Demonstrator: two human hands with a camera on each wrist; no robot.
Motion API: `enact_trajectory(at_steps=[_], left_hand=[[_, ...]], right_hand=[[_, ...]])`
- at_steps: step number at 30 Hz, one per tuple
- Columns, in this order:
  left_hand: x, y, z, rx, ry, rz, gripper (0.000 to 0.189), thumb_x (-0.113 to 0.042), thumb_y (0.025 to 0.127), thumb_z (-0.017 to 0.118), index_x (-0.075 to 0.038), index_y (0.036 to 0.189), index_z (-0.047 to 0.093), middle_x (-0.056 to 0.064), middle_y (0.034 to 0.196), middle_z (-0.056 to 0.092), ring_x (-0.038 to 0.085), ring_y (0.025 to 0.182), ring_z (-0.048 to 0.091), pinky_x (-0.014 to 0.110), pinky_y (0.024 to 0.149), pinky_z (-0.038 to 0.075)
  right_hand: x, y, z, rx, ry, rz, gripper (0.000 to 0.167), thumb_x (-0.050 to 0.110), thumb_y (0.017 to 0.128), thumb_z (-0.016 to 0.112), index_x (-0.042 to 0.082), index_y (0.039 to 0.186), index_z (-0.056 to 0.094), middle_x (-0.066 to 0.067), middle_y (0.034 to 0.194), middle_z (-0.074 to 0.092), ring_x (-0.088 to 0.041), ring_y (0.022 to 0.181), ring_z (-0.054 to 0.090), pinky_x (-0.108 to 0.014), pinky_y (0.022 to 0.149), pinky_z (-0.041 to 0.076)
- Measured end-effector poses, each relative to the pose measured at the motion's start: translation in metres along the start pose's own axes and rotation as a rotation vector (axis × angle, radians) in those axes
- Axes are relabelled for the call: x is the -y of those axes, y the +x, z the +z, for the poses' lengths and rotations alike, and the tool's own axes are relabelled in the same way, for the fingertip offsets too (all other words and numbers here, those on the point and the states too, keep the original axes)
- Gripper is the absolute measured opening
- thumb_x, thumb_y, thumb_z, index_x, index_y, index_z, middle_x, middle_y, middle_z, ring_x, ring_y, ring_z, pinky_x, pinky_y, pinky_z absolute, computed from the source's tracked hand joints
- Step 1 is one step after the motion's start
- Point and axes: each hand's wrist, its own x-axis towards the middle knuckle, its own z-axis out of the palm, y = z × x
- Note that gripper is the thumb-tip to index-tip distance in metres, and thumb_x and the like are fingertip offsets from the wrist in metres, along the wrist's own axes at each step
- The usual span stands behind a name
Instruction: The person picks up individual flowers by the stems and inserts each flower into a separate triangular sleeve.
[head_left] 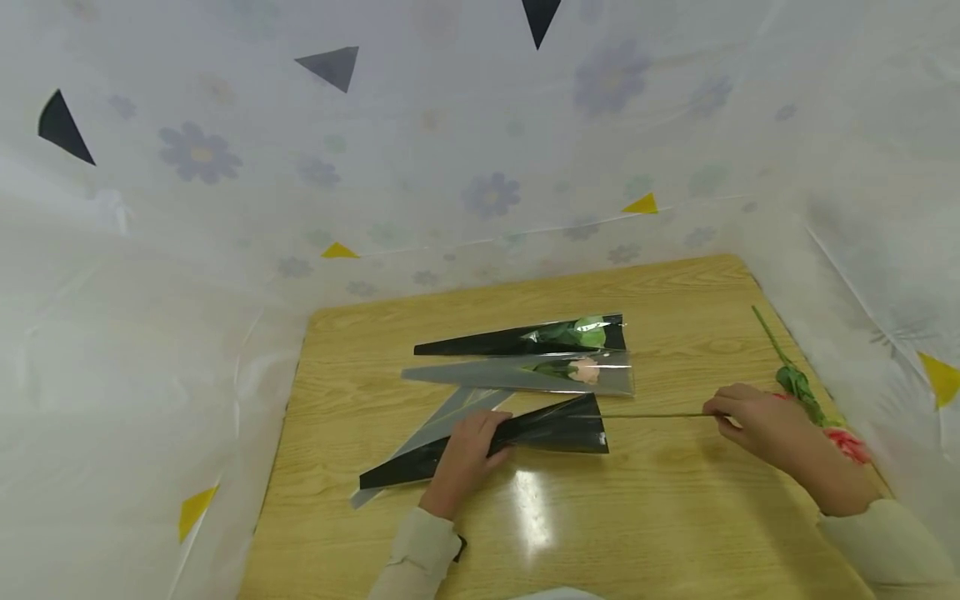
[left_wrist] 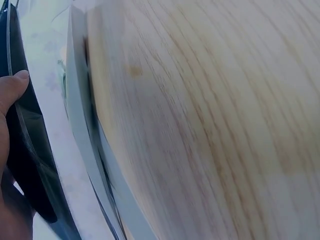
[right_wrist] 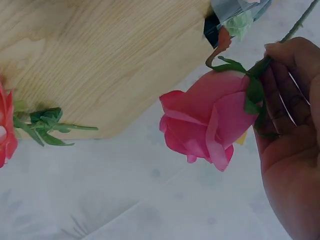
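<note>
My left hand [head_left: 468, 454] grips a black flower sleeve [head_left: 558, 427] around its middle, its wide mouth facing right. In the left wrist view, the thumb lies along the sleeve's edge. My right hand [head_left: 772, 429] pinches the stem of a pink rose [right_wrist: 210, 115] just below the bloom. The thin stem [head_left: 652, 416] runs left across to the sleeve's mouth; its tip appears to lie within the clear front. From the head view, the bloom is mostly hidden behind the right hand. A grey sleeve [head_left: 367, 497] lies slanted beneath the black one.
Behind the hands lie a black sleeve [head_left: 480, 343] with a green rose [head_left: 591, 332] and a grey sleeve [head_left: 465, 372] with a pale pink rose [head_left: 585, 370]. A red flower [head_left: 849, 445] rests along the table's right edge. White flowered sheeting [head_left: 420, 167] surrounds the wooden table [head_left: 660, 517].
</note>
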Motion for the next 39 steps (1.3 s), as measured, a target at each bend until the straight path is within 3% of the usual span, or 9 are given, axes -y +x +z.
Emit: enact_trajectory(at_steps=[11,25,28,30,32,34,36,37,39], left_hand=[[-0.005,0.003,0.002,-0.013,0.018,0.038,0.056,-0.032,0.081,0.072,-0.016,0.13,0.049,-0.003,0.119,0.054,0.014,0.111,0.05,0.038,0.086,0.043],[-0.016,0.008,0.005,-0.039,0.007,0.077,0.054,-0.029,0.078,0.076,-0.015,0.126,0.053,-0.003,0.114,0.057,0.015,0.105,0.053,0.036,0.078,0.043],[-0.018,0.009,0.006,-0.04,0.01,0.084,0.053,-0.029,0.078,0.075,-0.015,0.125,0.054,-0.003,0.113,0.057,0.014,0.103,0.054,0.036,0.075,0.043],[-0.019,0.009,0.007,-0.037,0.017,0.09,0.053,-0.03,0.078,0.075,-0.016,0.125,0.054,-0.004,0.112,0.057,0.014,0.102,0.054,0.034,0.074,0.043],[-0.02,0.009,0.008,-0.033,0.013,0.098,0.051,-0.029,0.079,0.075,-0.017,0.124,0.055,-0.006,0.111,0.058,0.012,0.1,0.054,0.032,0.072,0.042],[-0.021,0.01,0.008,-0.026,0.009,0.105,0.048,-0.029,0.08,0.074,-0.018,0.123,0.056,-0.008,0.11,0.058,0.01,0.097,0.054,0.03,0.07,0.041],[-0.023,0.01,0.008,-0.015,-0.008,0.104,0.044,-0.029,0.082,0.072,-0.02,0.122,0.057,-0.009,0.108,0.058,0.009,0.095,0.054,0.029,0.068,0.04],[-0.023,0.01,0.007,-0.012,-0.014,0.104,0.042,-0.028,0.082,0.071,-0.02,0.121,0.058,-0.01,0.108,0.058,0.008,0.094,0.054,0.028,0.068,0.04],[-0.025,0.01,0.006,-0.007,-0.015,0.101,0.038,-0.029,0.084,0.069,-0.022,0.12,0.059,-0.011,0.107,0.059,0.007,0.092,0.054,0.027,0.067,0.039]], right_hand=[[0.024,0.021,0.001,0.053,0.049,-0.026,0.065,0.046,0.092,0.016,0.01,0.086,0.069,0.003,0.082,0.058,-0.013,0.071,0.055,-0.025,0.055,0.047],[0.046,0.04,0.009,0.022,0.131,-0.085,0.06,0.042,0.095,0.02,0.009,0.088,0.069,0.003,0.084,0.06,-0.011,0.074,0.057,-0.025,0.059,0.049],[0.052,0.043,0.011,0.009,0.16,-0.096,0.03,0.03,0.096,0.046,0.01,0.088,0.067,0.005,0.083,0.06,-0.007,0.073,0.055,-0.023,0.059,0.047],[0.055,0.046,0.013,-0.003,0.167,-0.105,0.003,0.014,0.087,0.066,0.013,0.088,0.064,0.008,0.081,0.058,-0.003,0.07,0.051,-0.021,0.057,0.045],[0.059,0.048,0.015,-0.016,0.163,-0.115,0.026,0.0,0.072,0.076,0.015,0.087,0.062,0.01,0.078,0.056,-0.001,0.067,0.047,-0.021,0.056,0.043],[0.062,0.05,0.018,-0.035,0.161,-0.127,0.026,0.003,0.073,0.076,0.017,0.087,0.06,0.011,0.077,0.055,0.0,0.066,0.046,-0.023,0.057,0.043],[0.064,0.051,0.022,-0.058,0.165,-0.142,0.007,0.016,0.086,0.067,0.018,0.087,0.061,0.012,0.079,0.057,-0.001,0.067,0.049,-0.028,0.062,0.045],[0.065,0.052,0.023,-0.072,0.167,-0.148,0.007,0.024,0.091,0.06,0.018,0.088,0.061,0.012,0.08,0.058,-0.002,0.068,0.05,-0.031,0.065,0.046],[0.068,0.052,0.026,-0.1,0.172,-0.152,0.026,0.034,0.097,0.044,0.018,0.088,0.063,0.012,0.083,0.06,-0.004,0.071,0.054,-0.037,0.07,0.046]])
